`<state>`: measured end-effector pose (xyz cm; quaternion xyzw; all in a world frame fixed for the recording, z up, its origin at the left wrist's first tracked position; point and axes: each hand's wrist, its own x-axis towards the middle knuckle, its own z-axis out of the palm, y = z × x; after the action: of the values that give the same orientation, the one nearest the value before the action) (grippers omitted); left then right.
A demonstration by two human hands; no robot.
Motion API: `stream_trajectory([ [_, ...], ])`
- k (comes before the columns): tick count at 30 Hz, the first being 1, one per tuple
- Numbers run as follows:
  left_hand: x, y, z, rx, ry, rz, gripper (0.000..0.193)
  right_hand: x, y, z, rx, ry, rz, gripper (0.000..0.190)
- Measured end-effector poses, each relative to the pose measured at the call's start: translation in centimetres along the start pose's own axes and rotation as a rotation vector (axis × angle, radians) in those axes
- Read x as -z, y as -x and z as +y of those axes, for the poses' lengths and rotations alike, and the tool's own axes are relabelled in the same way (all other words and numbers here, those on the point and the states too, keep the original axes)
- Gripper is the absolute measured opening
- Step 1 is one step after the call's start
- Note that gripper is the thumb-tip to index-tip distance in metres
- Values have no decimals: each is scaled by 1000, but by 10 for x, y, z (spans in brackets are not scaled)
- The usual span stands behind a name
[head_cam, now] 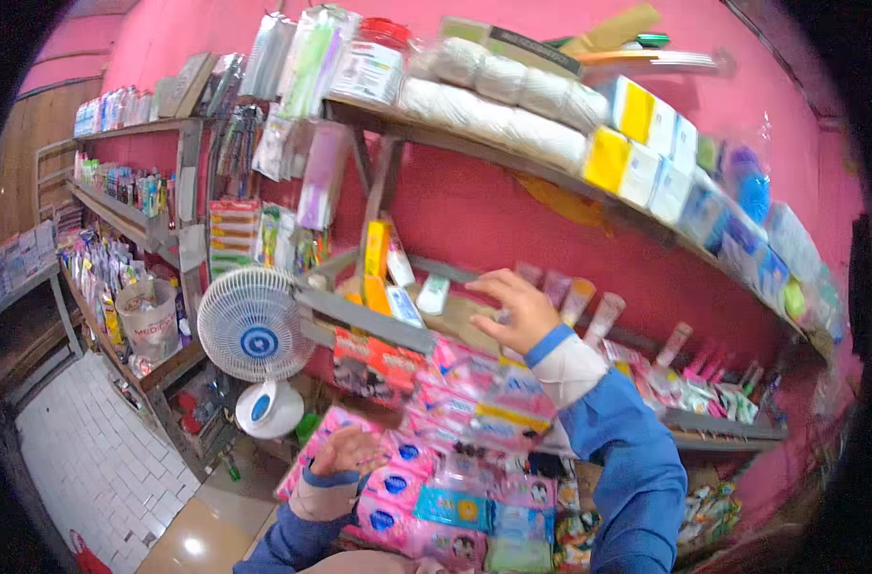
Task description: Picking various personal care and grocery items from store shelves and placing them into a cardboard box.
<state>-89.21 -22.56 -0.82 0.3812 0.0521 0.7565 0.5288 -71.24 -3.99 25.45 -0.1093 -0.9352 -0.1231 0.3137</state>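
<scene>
My right hand point(518, 312) is raised with fingers apart over the middle wooden shelf, beside several upright tubes point(578, 301); it holds nothing. Left of it on that shelf lie a white bottle or tube point(433, 294) and orange boxes point(377, 294). Lower down, my left hand point(350, 450) hovers with fingers spread beside pink soft packs point(393, 482), blurred and with nothing seen in it. Hanging pink packs point(479, 402) are between the two hands. Blue packs point(454, 508) lie among the pink ones near my body.
A white fan point(258, 343) stands left of the shelf. Above runs a long shelf point(479, 140) with white yarn-like rolls point(493, 115), a red-lidded jar point(371, 61) and boxed goods. A translucent bucket point(147, 319) sits on the left shelving. Tiled floor point(106, 452) shows at lower left.
</scene>
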Motion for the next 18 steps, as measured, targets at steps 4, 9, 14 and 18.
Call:
stream_trajectory([
  [4,40,-13,25,-57,33,31,45,-82,-77,52,-6,47,-129,50],
  [9,71,-3,37,-143,69,262,36,-170,-136,101,-151,-28,-234,57],
  [14,103,6,48,-100,66,391,34,-236,-165,139,-405,-48,-279,71],
  [18,120,14,53,-138,6,342,35,-267,-183,153,-532,-56,-319,82],
])
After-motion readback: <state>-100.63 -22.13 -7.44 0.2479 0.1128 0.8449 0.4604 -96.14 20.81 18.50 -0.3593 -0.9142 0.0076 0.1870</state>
